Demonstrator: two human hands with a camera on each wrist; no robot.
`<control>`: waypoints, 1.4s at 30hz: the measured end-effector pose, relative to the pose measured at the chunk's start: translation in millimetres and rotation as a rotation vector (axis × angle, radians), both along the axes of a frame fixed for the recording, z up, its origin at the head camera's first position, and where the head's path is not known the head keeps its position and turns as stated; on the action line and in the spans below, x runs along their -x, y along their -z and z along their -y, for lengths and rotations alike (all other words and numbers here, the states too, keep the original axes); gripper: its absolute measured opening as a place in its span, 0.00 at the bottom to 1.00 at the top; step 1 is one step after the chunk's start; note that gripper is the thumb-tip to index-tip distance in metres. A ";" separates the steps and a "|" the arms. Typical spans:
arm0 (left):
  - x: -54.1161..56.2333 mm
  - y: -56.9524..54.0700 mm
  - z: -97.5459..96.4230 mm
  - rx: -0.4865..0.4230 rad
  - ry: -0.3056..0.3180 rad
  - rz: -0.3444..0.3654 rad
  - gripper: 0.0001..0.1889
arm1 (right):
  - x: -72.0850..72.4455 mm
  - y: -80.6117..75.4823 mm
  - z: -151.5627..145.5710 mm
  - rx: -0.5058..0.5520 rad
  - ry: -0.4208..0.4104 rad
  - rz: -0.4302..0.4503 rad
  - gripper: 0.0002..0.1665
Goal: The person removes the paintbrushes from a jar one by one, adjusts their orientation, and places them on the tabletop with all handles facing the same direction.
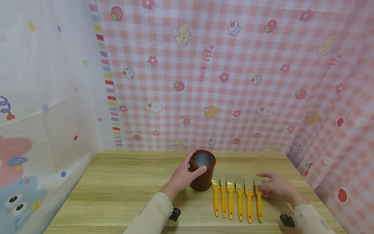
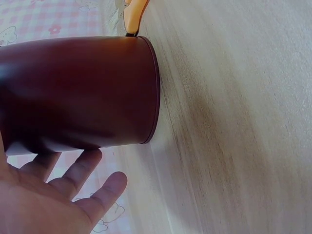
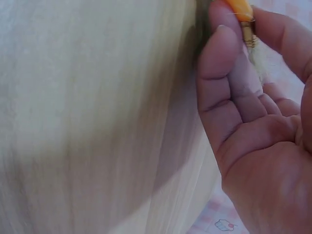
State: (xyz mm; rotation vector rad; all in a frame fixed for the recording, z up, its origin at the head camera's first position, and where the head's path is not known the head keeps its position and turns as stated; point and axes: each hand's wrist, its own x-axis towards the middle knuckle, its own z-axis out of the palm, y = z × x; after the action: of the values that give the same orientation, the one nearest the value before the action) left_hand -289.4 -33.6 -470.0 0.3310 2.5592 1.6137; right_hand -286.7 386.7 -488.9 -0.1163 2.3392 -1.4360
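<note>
My left hand (image 1: pixel 184 175) grips a dark red-brown cylindrical cup (image 1: pixel 201 182) with a grey inside. The thumb lies over its near rim and the fingers reach round its left side; the cup stands upright on the table. To its right lies a row of several flat paintbrushes (image 1: pixel 230 203) with yellow handles, bristles pointing away from me. At the right end, my right hand (image 1: pixel 274 188) pinches the last paintbrush (image 1: pixel 259 204) near its metal band. In the right wrist view, thumb and fingertips lie on either side of that handle.
The wood-grain table (image 1: pixel 122 188) runs back to a pink checked curtain (image 1: pixel 187 97). A white patterned curtain (image 1: pixel 58 97) hangs on the left. Black devices stick out at both wrists, one by the left sleeve (image 1: pixel 155 211), the other by the right sleeve (image 1: pixel 311 219).
</note>
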 end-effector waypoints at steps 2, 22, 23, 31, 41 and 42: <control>0.0 -0.2 -0.2 -0.001 -0.001 0.002 0.46 | -0.3 2.5 -0.9 0.003 -0.006 0.003 0.47; 0.6 -1.2 -2.9 -0.002 0.000 -0.006 0.46 | 0.8 -1.9 7.5 -0.128 0.105 0.034 0.44; 0.7 -1.2 -3.0 -0.004 0.001 -0.006 0.46 | 1.0 -1.5 6.7 -0.121 0.100 0.038 0.44; -0.8 -1.2 1.0 -0.001 0.001 0.007 0.45 | 3.9 6.6 2.3 -0.094 0.059 0.039 0.45; -0.6 0.6 2.3 0.003 0.013 0.007 0.47 | -1.9 -3.3 15.9 -0.186 0.061 0.026 0.41; -0.4 0.9 1.5 0.001 0.014 0.003 0.46 | -2.1 -5.4 18.9 -0.222 0.070 0.019 0.39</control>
State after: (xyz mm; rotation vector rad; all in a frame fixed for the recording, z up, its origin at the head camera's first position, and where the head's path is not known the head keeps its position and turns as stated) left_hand -289.1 -35.1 -471.0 0.3453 2.5497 1.6065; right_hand -284.6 367.9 -483.5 0.0410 2.4900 -1.1922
